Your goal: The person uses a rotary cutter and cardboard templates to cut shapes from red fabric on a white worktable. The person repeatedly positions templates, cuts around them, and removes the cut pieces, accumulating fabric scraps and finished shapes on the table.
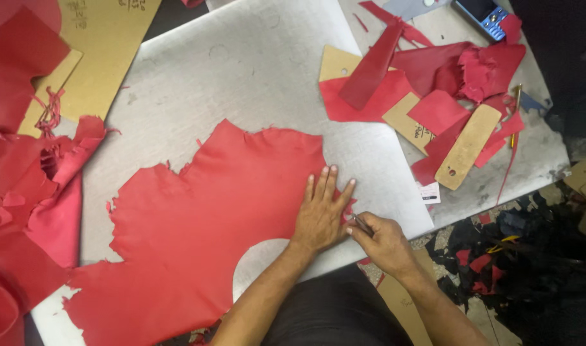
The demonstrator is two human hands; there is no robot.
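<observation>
A large red leather hide [203,224] lay flat across the grey cutting board [254,70], filling the lower left and centre of the frame, its edges ragged and a rounded notch already missing from its lower edge. The left hand [320,214] rested palm down on the hide's right edge, just right of centre, with the fingers extended and close together, pressing the leather against the board. The right hand [382,240], immediately to its right and touching it at the thumb, was closed around a slim metal-bladed knife [362,224], whose tip met the hide edge beside the left thumb. In the upper right lay a heap of red leather offcuts [434,70] mixed with tan cardboard templates [467,146], and a mobile phone [482,14] sat at the top edge. More crumpled red leather [24,192] was piled along the left side, with cardboard sheets [107,45] at upper left. Dark scraps [517,256] covered the floor at lower right.
</observation>
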